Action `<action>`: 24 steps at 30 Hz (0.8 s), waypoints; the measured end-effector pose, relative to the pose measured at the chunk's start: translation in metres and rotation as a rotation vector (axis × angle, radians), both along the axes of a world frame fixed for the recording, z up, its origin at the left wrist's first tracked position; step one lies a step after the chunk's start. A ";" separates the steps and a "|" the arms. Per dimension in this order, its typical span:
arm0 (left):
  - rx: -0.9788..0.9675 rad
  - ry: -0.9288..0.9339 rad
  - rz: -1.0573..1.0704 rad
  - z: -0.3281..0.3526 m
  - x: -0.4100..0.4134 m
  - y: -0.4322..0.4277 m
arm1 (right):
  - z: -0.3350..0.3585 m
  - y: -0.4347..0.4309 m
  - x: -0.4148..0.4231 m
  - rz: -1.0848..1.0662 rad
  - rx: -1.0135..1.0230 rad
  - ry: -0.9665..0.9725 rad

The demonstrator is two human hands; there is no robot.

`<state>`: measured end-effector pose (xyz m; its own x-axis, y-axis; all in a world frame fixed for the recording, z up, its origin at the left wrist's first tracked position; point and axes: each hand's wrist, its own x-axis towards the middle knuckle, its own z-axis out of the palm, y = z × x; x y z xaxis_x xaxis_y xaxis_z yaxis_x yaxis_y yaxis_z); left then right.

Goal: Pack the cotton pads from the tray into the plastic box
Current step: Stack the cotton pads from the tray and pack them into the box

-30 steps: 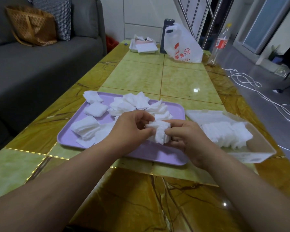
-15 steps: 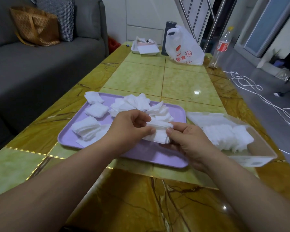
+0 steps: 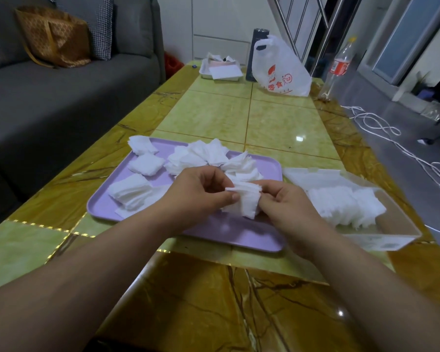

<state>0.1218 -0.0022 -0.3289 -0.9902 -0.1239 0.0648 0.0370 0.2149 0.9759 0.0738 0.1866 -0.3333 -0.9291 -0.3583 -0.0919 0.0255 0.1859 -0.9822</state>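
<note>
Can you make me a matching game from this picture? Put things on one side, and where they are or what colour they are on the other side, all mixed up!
Things
1. tray
2. plastic box
3. brown bag
4. stack of cotton pads

Places and colours
A. on the grey sofa
B. held between the left hand and the right hand
C. purple
D. just right of the tray, with a row of pads inside

Right pairs: 1-C, 2-D, 3-A, 4-B
</note>
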 end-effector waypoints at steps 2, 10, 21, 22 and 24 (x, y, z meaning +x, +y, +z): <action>-0.001 -0.005 0.027 -0.002 -0.002 0.000 | 0.002 -0.001 0.003 0.047 -0.013 0.008; -0.222 0.049 0.113 -0.007 -0.004 0.003 | 0.004 0.000 0.007 0.105 -0.084 -0.026; -0.791 -0.013 0.041 -0.015 -0.012 -0.010 | -0.013 0.004 0.001 -0.130 0.253 0.268; -0.743 -0.033 0.031 -0.014 -0.011 -0.011 | -0.014 0.003 0.001 -0.118 0.262 0.272; -0.705 -0.072 -0.004 -0.011 -0.010 -0.012 | -0.013 0.004 0.000 -0.113 0.272 0.277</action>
